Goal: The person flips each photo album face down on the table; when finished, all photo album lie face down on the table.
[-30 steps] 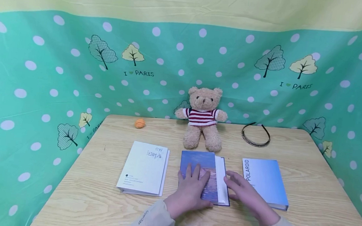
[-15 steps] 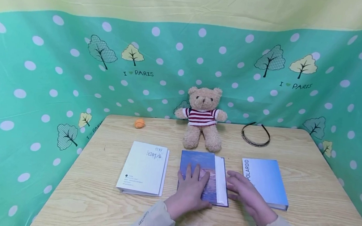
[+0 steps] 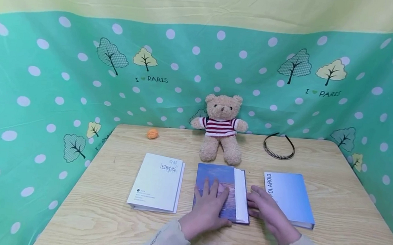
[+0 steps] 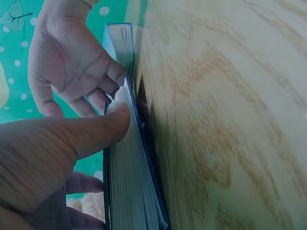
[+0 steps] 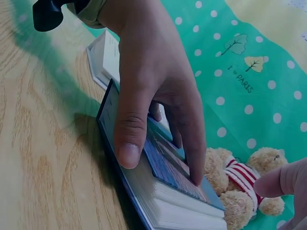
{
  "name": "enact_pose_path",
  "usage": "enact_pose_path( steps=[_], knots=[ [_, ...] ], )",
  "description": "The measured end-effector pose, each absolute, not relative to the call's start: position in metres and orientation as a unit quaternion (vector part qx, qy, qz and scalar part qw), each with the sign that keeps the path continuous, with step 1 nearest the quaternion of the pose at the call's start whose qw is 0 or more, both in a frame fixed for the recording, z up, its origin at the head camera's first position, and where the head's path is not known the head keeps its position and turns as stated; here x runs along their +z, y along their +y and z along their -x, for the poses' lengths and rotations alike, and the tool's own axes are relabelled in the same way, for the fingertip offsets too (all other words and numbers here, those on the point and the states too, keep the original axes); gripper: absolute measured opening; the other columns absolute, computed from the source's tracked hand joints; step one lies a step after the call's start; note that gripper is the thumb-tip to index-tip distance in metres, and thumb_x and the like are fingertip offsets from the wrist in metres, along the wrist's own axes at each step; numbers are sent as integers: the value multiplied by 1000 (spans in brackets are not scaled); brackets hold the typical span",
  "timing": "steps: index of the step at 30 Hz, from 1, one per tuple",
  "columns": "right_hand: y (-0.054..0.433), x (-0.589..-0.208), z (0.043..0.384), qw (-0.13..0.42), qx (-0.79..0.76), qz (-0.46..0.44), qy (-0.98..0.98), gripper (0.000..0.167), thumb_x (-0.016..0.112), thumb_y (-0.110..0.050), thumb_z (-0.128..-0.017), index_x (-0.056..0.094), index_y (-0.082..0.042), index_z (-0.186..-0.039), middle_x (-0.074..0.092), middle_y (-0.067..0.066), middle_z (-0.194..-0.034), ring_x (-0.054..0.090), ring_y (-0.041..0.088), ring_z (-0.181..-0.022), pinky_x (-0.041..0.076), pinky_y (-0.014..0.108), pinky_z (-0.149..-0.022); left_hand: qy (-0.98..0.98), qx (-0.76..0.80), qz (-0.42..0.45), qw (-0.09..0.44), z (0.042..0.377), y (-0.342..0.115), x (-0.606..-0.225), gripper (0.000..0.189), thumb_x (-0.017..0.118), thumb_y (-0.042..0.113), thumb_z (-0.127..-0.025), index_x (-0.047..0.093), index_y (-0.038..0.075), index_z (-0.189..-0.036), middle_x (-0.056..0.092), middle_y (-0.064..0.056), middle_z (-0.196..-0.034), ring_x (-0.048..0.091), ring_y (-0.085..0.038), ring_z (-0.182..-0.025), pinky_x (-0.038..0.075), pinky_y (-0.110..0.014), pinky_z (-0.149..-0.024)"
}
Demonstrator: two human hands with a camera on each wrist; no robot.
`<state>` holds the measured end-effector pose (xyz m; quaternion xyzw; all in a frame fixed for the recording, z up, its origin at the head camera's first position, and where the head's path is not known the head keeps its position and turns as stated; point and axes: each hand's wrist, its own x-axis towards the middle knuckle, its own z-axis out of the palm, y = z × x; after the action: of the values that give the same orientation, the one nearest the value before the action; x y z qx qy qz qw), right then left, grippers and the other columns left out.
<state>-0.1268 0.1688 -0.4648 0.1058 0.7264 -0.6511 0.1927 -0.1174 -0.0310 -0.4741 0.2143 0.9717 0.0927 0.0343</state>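
A photo album (image 3: 238,181) with a blue and pink painted cover lies on the table. Its front cover stops short of the white pages at the right. My left hand (image 3: 207,208) rests on that cover with fingers spread; its thumb (image 4: 103,127) lies against the page edges at the near side, as the left wrist view shows. In the right wrist view, the same left hand (image 5: 153,62) bridges the album. My right hand (image 3: 267,210) is at the album's right edge, fingers loosely bent. Whether its fingertips touch the pages, I cannot tell.
A white album (image 3: 155,183) lies to the left and a blue Polaroid album (image 3: 290,196) to the right. Behind sit a teddy bear (image 3: 220,128), a small orange object (image 3: 152,133) and a black headband (image 3: 279,152). A green patterned cloth (image 3: 187,74) hangs at the back.
My right hand has shifted slightly and its fingers have drawn closer together beside the album. My left hand and the album stay where they were.
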Motion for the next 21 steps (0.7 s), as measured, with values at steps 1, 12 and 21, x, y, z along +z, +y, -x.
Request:
enact_pose_path(
  steps=[1,12,21],
  knots=[
    [169,-465,127,192,-650,-104,728,70,53,-22,-98,18,8,-151,48,28,-131,53,33,-113,51,43,-91,972,92,-214,34,117,-31,-474,99,76,63,-70,40,18,-150,26,-26,-154,19,-55,-138,19,-75,-102],
    [169,-462,121,187,-646,-81,735,71,53,-25,-99,17,7,-151,40,34,-140,50,42,-120,53,45,-89,967,146,-204,54,115,-25,-469,100,65,75,-72,39,18,-151,23,-29,-154,14,-54,-140,17,-75,-103],
    [171,-458,122,190,-636,-70,744,64,49,-28,-101,26,9,-148,47,29,-136,54,34,-113,48,49,-93,964,167,-196,60,116,-20,-468,102,63,76,-73,34,21,-153,20,-30,-155,13,-54,-140,18,-73,-105]
  ],
)
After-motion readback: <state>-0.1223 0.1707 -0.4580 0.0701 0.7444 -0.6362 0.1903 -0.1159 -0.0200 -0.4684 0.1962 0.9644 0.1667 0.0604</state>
